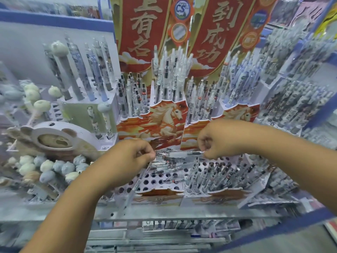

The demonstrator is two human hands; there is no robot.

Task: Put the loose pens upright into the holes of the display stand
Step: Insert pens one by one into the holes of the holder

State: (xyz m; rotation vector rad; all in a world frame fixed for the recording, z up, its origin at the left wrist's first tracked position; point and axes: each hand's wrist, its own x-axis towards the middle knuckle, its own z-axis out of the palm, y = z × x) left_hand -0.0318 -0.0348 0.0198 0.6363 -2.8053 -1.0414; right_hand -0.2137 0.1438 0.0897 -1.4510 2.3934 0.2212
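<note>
Clear pen (184, 153) is lying crosswise over the stand (164, 181)'s back edge; my left hand (133, 156) and right hand (217, 143) are pinching its ends.

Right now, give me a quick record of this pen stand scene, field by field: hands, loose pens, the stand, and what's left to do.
left hand: fingers curled, pinching one end of the loose pens
right hand: fingers curled, pinching the other end
loose pens: clear-barrelled, lying flat across the stand's front left section
display stand: left section's holes mostly open, right section filled with upright pens
remaining: loose pens not yet upright in holes
</note>
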